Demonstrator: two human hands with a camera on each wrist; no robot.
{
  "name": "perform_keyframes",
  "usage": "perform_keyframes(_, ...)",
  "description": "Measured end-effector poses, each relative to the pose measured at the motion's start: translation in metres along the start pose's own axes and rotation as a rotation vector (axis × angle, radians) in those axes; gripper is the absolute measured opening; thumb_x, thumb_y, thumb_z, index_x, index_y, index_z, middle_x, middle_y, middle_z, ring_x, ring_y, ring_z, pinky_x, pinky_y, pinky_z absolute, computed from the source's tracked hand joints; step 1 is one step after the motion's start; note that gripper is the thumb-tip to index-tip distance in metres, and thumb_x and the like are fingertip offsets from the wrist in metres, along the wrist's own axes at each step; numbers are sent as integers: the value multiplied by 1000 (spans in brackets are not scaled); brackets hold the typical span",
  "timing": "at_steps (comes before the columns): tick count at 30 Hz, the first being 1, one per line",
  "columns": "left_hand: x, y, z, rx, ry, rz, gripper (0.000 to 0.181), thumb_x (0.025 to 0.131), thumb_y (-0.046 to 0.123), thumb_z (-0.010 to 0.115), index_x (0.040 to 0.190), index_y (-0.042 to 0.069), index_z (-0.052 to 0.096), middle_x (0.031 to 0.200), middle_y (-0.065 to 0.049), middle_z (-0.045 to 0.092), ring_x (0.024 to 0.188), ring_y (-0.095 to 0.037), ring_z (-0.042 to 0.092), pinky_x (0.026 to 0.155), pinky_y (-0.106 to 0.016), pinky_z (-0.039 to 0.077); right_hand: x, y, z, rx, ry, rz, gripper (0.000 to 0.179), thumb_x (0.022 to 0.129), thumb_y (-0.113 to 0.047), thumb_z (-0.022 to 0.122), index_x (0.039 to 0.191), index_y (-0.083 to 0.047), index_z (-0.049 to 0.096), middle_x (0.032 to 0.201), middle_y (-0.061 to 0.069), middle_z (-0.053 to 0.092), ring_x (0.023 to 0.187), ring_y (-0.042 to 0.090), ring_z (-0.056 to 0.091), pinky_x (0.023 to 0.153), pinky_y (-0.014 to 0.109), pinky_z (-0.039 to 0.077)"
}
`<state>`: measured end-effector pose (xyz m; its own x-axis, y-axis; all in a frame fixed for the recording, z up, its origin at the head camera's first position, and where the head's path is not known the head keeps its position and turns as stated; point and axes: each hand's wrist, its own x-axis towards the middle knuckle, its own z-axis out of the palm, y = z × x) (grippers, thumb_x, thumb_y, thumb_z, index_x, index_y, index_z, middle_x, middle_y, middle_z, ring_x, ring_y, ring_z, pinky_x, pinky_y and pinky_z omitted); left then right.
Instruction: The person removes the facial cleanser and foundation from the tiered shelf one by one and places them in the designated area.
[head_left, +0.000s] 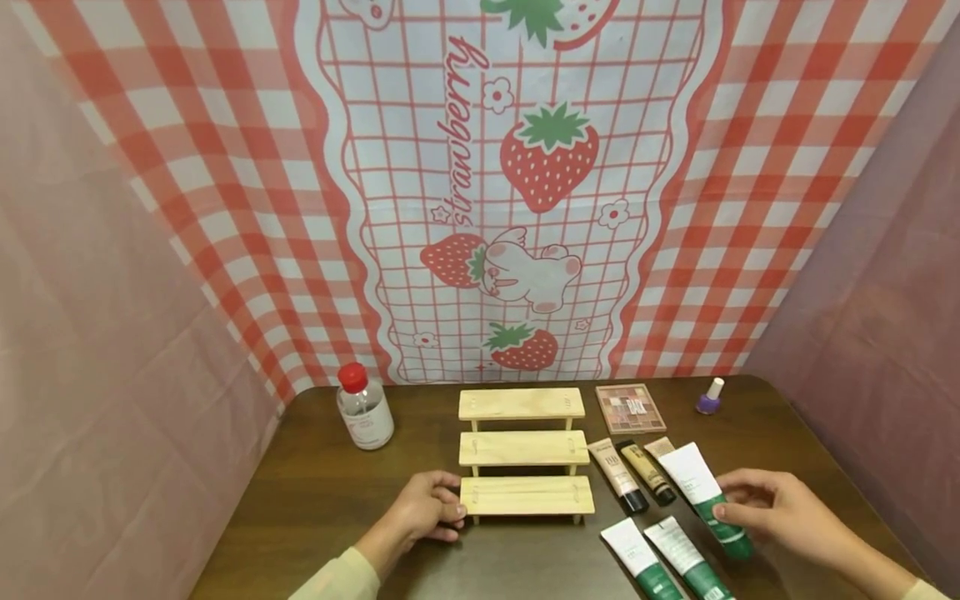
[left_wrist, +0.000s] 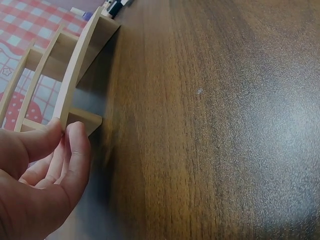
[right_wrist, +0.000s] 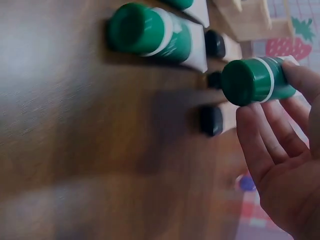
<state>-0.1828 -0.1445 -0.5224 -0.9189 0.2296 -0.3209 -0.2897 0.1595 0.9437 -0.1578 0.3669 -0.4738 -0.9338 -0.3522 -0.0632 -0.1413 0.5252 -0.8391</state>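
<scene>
A three-tier wooden shelf (head_left: 525, 497) stands mid-table, and my left hand (head_left: 427, 508) pinches the left end of its lowest tier between thumb and fingers. In the left wrist view the thumb lies against that board (left_wrist: 75, 75). My right hand (head_left: 780, 508) grips a white-and-green squeeze tube (head_left: 697, 479), lifted off the table with its green cap (right_wrist: 239, 82) pointing down. Two similar white-and-green tubes (head_left: 633, 550) (head_left: 686, 550) lie below it. Just behind are a beige BB cream tube (head_left: 617, 471) and a gold tube with a black cap (head_left: 647, 471); a third small tube (head_left: 660, 447) is partly hidden.
An eyeshadow palette (head_left: 632, 408) lies right of the shelf's top tier. Farther right stands a purple nail polish bottle (head_left: 708, 397). At the back left is a clear bottle with a red cap (head_left: 365, 412). A strawberry-print cloth (head_left: 465, 350) hangs behind the dark wooden table (head_left: 300, 517).
</scene>
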Motion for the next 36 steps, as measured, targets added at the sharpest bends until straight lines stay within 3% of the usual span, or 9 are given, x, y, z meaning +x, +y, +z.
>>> perform_keyframes(7, -2, 1, 3, 3, -6, -5, 50, 87, -15, 70, 133, -13, 50, 94, -13, 65, 73, -20, 66, 59, -34, 66, -27, 38, -4, 187, -159, 146, 39, 104, -14, 59, 130, 15, 56, 98, 6, 72, 57, 9, 54, 47, 32, 56)
perform_keyframes(11, -2, 1, 4, 4, -9, -6, 50, 87, -15, 70, 133, -13, 50, 93, -13, 65, 73, -20, 66, 59, -34, 66, -37, 54, -2, 185, -195, 214, 43, 104, -17, 60, 131, 16, 55, 95, 8, 71, 62, 9, 58, 51, 30, 56)
perform_keyframes(18, -2, 0, 3, -1, -13, -5, 50, 87, -14, 70, 132, -13, 50, 93, -14, 65, 73, -20, 66, 59, -35, 66, -44, 68, -1, 153, -238, 179, 39, 103, -15, 59, 127, 17, 56, 96, 6, 76, 81, 14, 70, 62, 29, 59)
perform_keyframes(26, -2, 0, 4, -1, -17, -3, 49, 87, -13, 71, 132, -13, 50, 92, -18, 65, 72, -19, 66, 58, -34, 65, -47, 67, 0, 173, -214, 234, 40, 101, -17, 64, 125, 14, 60, 103, 16, 76, 85, 16, 71, 66, 29, 62)
perform_keyframes(30, -2, 0, 4, 0, -15, -8, 49, 88, -13, 70, 133, -13, 50, 93, -16, 65, 73, -20, 66, 58, -34, 66, -48, 67, 0, 138, -195, 231, 40, 100, -18, 65, 125, 14, 62, 112, 19, 74, 88, 9, 70, 69, 28, 62)
perform_keyframes(36, -2, -1, 4, -1, -16, -16, 50, 88, -14, 69, 134, -13, 50, 94, -13, 65, 73, -20, 66, 59, -35, 66, -50, 72, -2, 105, -207, 163, 37, 102, -15, 62, 123, 16, 63, 112, 4, 76, 91, 1, 68, 70, 24, 61)
